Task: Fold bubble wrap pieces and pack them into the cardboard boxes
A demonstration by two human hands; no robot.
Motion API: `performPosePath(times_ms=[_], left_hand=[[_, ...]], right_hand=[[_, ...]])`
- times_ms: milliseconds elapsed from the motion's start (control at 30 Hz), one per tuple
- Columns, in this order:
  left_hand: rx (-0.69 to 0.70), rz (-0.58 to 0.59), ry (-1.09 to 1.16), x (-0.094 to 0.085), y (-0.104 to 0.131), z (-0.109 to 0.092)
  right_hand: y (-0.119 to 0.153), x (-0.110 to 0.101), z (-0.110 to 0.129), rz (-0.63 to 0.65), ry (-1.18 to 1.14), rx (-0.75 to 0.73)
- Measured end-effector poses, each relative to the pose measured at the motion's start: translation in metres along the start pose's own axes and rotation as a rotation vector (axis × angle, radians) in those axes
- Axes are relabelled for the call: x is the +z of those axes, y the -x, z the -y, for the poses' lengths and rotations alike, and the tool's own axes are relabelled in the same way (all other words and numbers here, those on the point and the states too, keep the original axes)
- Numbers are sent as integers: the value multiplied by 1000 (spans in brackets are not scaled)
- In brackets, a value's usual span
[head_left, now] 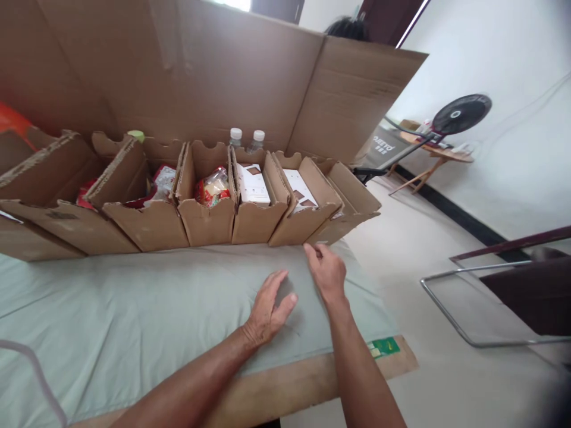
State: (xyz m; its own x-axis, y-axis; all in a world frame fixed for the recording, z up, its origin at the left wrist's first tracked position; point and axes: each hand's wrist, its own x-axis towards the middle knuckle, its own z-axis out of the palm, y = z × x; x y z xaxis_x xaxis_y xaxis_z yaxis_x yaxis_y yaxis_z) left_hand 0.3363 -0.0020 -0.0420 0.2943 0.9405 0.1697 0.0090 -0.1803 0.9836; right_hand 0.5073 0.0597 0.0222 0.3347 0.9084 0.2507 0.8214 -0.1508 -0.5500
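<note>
Cardboard boxes (pixel 209 226) stand in one row on the cloth-covered desk (pixel 147 303), probably so that every content is easily seen. The left hand (pixel 268 308) is spread, holding nothing; the right hand (pixel 328 270) is curled near the rightmost box (pixel 344 224), whether gripping something I cannot tell.

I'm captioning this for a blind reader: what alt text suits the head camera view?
A person's open left hand and loosely curled right hand are in front of a row of open cardboard boxes on a pale green cloth. Visible inside are a red-and-clear packet and white cartons; a large cardboard sheet stands behind.
</note>
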Motion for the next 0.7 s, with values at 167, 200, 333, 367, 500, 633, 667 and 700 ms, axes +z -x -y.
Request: performPosePath(times_ms=[167, 200, 333, 367, 500, 633, 667, 700], left_hand=[[23, -13, 14, 3, -6, -2], [23, -19, 16, 3, -5, -3], [-17, -56, 4, -3, 8, -14], [-31, -69, -3, -8, 15, -16], [-80, -149, -38, -40, 50, -22], [-138, -316, -63, -77, 83, -23], [-155, -363, -69, -84, 89, -24], [-167, -400, -77, -89, 93, -25]], right_hand=[[27, -19, 43, -23, -187, -202], [24, -20, 60, -21, -213, -262], [-9, -12, 127, 169, -10, -395], [-16, -9, 138, 203, 65, -395], [-10, -11, 148, 184, 130, -371], [56, -49, 105, 142, 21, -413], [77, -63, 90, 136, -10, -441], [98, -78, 74, 108, -35, -466]])
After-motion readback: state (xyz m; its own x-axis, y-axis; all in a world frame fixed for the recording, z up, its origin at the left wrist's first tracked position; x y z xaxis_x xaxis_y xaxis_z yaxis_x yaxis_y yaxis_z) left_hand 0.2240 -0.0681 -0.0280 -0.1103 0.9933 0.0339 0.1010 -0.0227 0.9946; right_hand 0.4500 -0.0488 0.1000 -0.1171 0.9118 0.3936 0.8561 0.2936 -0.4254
